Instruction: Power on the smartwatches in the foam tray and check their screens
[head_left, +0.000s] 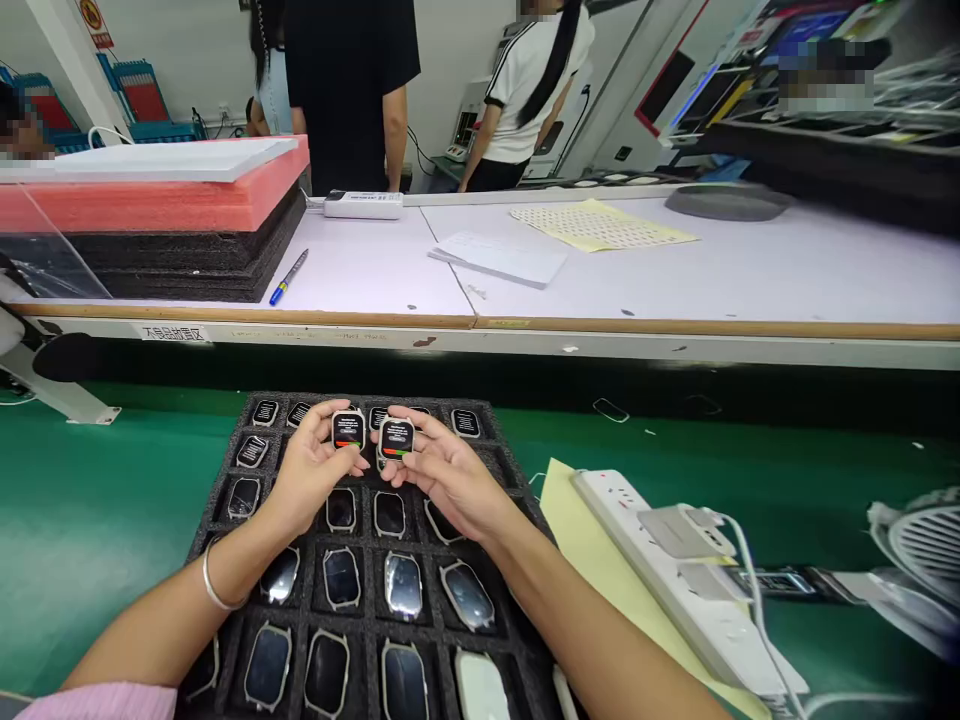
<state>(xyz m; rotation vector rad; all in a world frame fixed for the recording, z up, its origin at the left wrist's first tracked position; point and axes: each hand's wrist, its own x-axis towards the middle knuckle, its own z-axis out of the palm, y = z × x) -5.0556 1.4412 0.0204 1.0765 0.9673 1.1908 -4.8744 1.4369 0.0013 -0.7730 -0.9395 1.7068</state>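
Note:
A black foam tray (225,470) lies on the green mat in front of me, its pockets filled with several smartwatch bodies. My left hand (311,470) pinches one watch body (348,429) whose screen is lit with white text and a red bar. My right hand (439,470) pinches a second watch body (397,437), its lit screen showing a green and red bar. Both watches are held side by side just above the tray's back rows. The other watches in the tray have dark screens.
A white power strip (660,570) with a plugged adapter lies on yellow paper (570,520) right of the tray. A raised white bench (600,290) behind carries stacked pink and black foam (165,220), a pen (289,277) and papers (499,258). Two people stand beyond it.

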